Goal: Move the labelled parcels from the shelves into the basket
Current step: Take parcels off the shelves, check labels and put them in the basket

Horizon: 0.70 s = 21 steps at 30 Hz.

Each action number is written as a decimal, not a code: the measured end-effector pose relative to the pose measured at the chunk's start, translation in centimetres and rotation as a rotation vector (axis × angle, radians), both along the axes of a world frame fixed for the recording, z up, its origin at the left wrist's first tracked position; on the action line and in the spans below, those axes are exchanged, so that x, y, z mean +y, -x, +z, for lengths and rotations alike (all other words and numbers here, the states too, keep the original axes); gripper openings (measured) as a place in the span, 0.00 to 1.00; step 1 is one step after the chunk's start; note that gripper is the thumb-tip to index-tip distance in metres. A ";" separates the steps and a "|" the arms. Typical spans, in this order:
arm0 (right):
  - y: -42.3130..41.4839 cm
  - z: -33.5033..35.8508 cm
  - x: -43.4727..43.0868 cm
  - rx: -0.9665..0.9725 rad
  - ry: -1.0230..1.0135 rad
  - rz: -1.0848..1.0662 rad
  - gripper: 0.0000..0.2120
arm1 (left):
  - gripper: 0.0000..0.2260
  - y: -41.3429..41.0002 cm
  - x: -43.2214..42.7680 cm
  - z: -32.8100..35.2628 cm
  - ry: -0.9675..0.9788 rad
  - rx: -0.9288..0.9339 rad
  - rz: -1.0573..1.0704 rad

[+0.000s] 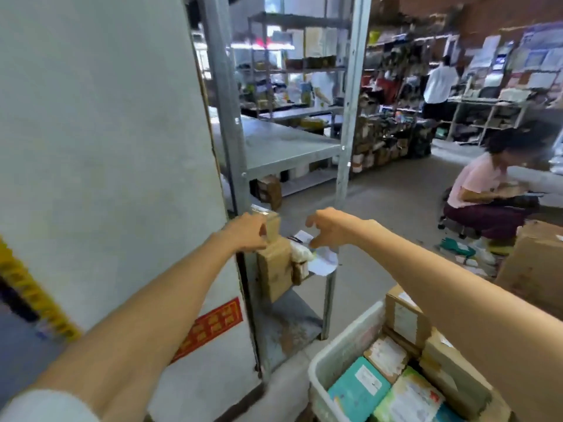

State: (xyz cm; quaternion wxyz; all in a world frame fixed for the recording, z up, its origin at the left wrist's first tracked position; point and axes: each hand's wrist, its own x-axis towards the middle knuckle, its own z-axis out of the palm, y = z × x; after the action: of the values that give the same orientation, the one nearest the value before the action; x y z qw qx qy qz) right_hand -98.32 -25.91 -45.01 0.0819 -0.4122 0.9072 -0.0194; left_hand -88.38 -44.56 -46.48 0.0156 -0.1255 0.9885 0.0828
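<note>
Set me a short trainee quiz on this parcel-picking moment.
1. True or false: the white basket is empty.
2. The left hand grips: A) a small cardboard box, B) a teal envelope, C) a shelf post.
3. Fill in: the white bagged parcel lies just below the ___ hand.
Key: 1 false, parcels lie in it; 2 A; 3 right hand.
</note>
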 end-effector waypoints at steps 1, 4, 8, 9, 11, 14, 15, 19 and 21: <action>-1.2 0.4 -2.3 0.015 0.009 0.074 0.27 | 0.15 -2.4 -1.6 0.7 -0.002 0.017 0.074; -6.0 1.9 -9.1 0.048 0.023 0.285 0.24 | 0.16 -10.3 -6.1 2.4 -0.040 0.046 0.280; -15.3 4.2 -17.2 -0.027 0.038 0.481 0.28 | 0.15 -22.8 -9.9 4.0 -0.028 0.062 0.528; -17.9 4.7 -18.7 -0.041 0.041 0.544 0.28 | 0.14 -26.0 -10.4 4.4 -0.027 0.059 0.588; -23.2 5.7 -21.2 -0.046 0.027 0.682 0.27 | 0.09 -32.6 -10.9 5.4 -0.006 0.043 0.702; -31.0 7.0 -24.3 -0.017 0.005 0.884 0.26 | 0.10 -41.8 -10.4 7.0 -0.001 0.025 0.868; -33.7 7.5 -25.0 -0.017 0.009 0.947 0.25 | 0.11 -44.9 -10.0 7.5 -0.002 0.010 0.923; -44.4 9.5 -26.2 -0.073 0.000 1.196 0.30 | 0.08 -56.2 -6.7 9.4 0.009 -0.022 1.132; -49.1 10.1 -26.2 -0.097 0.016 1.299 0.30 | 0.10 -60.7 -4.1 10.1 0.029 -0.012 1.250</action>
State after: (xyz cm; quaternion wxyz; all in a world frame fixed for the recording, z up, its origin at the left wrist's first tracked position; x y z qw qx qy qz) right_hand -49.20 -52.09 -34.94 0.1147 -0.8759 0.4687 0.0089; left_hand -27.65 -48.65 -36.43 -0.0317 -0.6810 0.7290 0.0620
